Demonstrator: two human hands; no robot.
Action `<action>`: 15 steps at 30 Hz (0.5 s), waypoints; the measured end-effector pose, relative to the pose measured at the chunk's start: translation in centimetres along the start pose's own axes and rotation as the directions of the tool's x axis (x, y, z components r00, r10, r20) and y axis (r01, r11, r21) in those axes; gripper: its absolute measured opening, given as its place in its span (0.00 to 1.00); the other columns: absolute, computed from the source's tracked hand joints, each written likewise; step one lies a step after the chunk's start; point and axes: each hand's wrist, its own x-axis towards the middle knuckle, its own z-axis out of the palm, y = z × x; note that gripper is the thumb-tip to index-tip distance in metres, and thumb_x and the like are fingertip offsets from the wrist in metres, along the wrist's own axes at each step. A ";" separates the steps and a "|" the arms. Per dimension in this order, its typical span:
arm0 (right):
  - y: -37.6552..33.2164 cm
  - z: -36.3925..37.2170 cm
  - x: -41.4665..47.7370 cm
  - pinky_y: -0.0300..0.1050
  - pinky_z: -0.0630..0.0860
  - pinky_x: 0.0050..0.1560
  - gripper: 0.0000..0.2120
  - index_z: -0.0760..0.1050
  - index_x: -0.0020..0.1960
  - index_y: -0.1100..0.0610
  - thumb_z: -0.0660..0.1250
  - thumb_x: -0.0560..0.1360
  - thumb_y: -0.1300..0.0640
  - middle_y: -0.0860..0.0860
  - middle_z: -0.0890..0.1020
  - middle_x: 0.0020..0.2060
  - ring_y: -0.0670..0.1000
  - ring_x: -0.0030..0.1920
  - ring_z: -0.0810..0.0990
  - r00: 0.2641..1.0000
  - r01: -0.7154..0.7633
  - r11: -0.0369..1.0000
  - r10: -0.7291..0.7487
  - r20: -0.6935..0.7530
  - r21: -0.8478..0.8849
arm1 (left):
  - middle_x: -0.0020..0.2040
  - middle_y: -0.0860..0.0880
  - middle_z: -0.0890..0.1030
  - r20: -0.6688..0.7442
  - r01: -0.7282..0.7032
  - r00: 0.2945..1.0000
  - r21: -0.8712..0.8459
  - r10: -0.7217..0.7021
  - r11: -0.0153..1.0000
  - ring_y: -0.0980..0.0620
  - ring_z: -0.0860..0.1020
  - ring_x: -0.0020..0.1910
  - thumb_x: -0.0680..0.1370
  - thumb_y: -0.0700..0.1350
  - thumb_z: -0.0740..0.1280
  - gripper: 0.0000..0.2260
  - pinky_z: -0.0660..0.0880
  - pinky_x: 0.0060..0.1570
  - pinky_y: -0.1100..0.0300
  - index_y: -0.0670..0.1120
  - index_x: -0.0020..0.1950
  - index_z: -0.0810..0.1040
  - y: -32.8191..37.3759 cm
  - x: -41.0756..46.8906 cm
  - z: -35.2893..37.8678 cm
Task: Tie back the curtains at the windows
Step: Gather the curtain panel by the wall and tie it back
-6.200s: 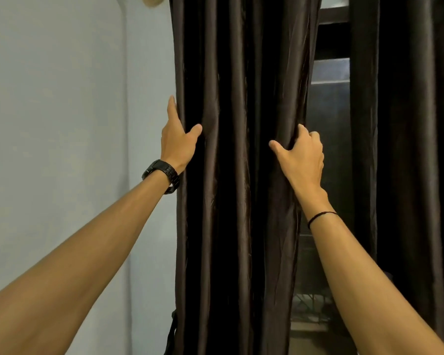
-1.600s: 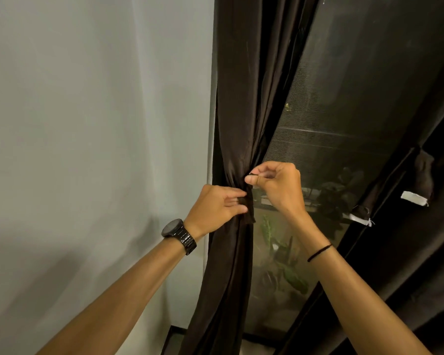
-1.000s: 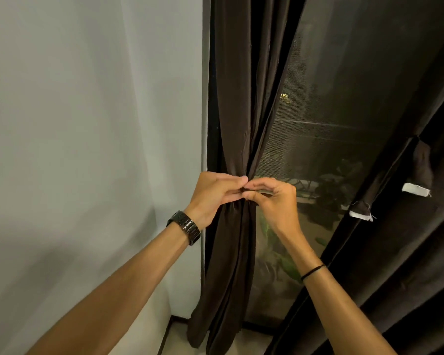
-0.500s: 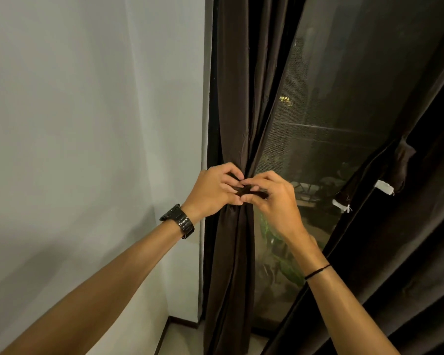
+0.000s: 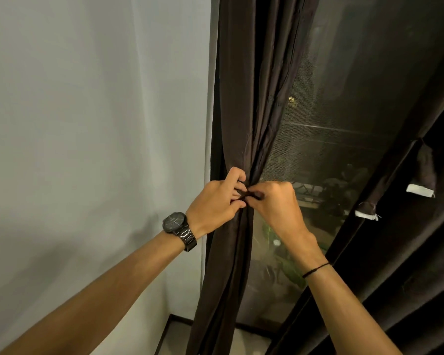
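Beside the wall (image 5: 87, 124), at the window's left edge, the dark brown curtain (image 5: 241, 98) hangs gathered into a narrow bundle, cinched at mid-height by a thin dark tie-back (image 5: 253, 195) whose ends meet in front of the folds. The likely failure is the tie slipping: the fabric looks glossy and the ends short, so a slack knot or one dropped end would let the bundle spill back across the mesh-screened window (image 5: 344, 98). Both hands meet at that spot, touching. The left hand (image 5: 215, 201) has its fingers curled, pinching one end; the right hand (image 5: 277, 203) pinches the other between thumb and forefinger. Off to the right hangs a second curtain (image 5: 420, 252).
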 end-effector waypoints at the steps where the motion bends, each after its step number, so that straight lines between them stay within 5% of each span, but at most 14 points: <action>1: -0.1 0.3 -0.2 0.48 0.80 0.40 0.06 0.87 0.48 0.57 0.77 0.71 0.60 0.52 0.85 0.34 0.52 0.37 0.83 1.000 -0.019 1.000 0.019 -0.023 0.005 | 0.59 0.44 0.84 -0.007 -0.042 0.999 0.058 0.043 0.997 0.50 0.85 0.54 0.79 0.37 0.72 0.18 0.83 0.54 0.57 0.47 0.64 0.69 0.0 0.0 0.0; 4: -0.6 1.5 -0.6 0.49 0.79 0.34 0.03 0.84 0.44 0.59 0.75 0.70 0.62 0.52 0.82 0.29 0.53 0.32 0.82 0.992 -0.091 0.996 0.092 -0.081 0.016 | 0.46 0.48 0.82 -0.040 -0.143 0.986 0.285 0.161 0.948 0.46 0.81 0.39 0.79 0.35 0.65 0.14 0.79 0.37 0.49 0.48 0.60 0.67 0.6 0.0 0.5; 6: -1.0 2.4 -0.6 0.51 0.78 0.31 0.03 0.80 0.42 0.61 0.74 0.70 0.63 0.53 0.81 0.29 0.54 0.30 0.80 0.986 -0.117 0.993 0.118 -0.119 0.018 | 0.37 0.50 0.77 -0.078 -0.139 0.979 0.429 0.190 0.893 0.46 0.72 0.29 0.78 0.35 0.64 0.13 0.68 0.28 0.53 0.47 0.59 0.67 1.0 0.0 0.7; 9: -1.2 3.5 -0.9 0.53 0.77 0.28 0.08 0.75 0.41 0.61 0.75 0.70 0.65 0.54 0.80 0.30 0.56 0.29 0.79 0.972 -0.139 0.988 0.149 -0.183 0.065 | 0.29 0.51 0.75 -0.145 -0.090 0.967 0.577 0.211 0.812 0.50 0.64 0.25 0.75 0.37 0.70 0.13 0.60 0.26 0.59 0.45 0.57 0.72 1.2 0.1 0.6; 15: -0.7 4.6 -1.9 0.50 0.73 0.26 0.10 0.74 0.41 0.60 0.75 0.71 0.66 0.51 0.77 0.31 0.51 0.28 0.75 0.945 -0.046 0.999 0.053 -0.322 0.028 | 0.28 0.50 0.76 -0.129 -0.116 0.962 0.602 0.239 0.790 0.47 0.71 0.25 0.74 0.41 0.72 0.10 0.60 0.27 0.60 0.45 0.53 0.75 0.0 0.5 0.2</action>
